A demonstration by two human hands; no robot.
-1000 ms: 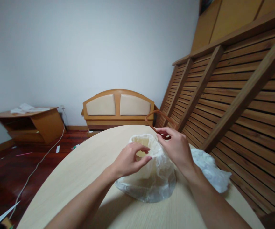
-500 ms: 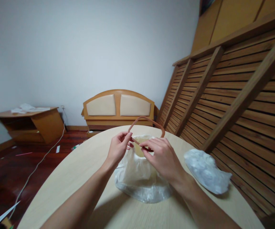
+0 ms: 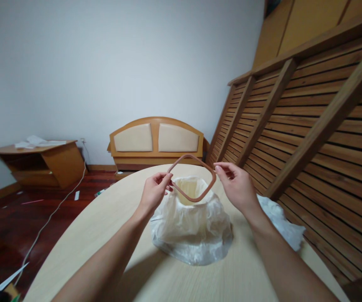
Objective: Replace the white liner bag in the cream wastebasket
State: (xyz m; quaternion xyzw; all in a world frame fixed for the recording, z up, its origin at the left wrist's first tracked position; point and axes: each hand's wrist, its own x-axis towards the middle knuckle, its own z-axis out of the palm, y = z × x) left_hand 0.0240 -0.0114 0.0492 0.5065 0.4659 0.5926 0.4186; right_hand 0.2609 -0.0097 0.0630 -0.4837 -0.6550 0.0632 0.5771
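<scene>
A brown square ring with rounded corners [image 3: 206, 193] is held tilted above a container lined with a whitish plastic bag [image 3: 190, 226]. My left hand [image 3: 156, 189] pinches the ring's left corner between thumb and fingers. At the ring's right corner, my right hand [image 3: 236, 182] has its thumb and index finger pressed together close by the rim; whether they grip it is too small to tell. Through the ring the yellowish inside of the container shows. The bag hangs over the container's edge and spreads around its base.
A crumpled white plastic bag [image 3: 278, 218] lies on the right of the round table [image 3: 99, 239], partly behind my right forearm. Slatted wooden panels [image 3: 294, 121] lean at the right. Beyond the table stand a headboard [image 3: 155, 134] and a low desk [image 3: 58, 163].
My right hand has moved from the ring's near side out to its right corner, uncovering the ring's front and the container's opening. My left hand stays at the left corner.
</scene>
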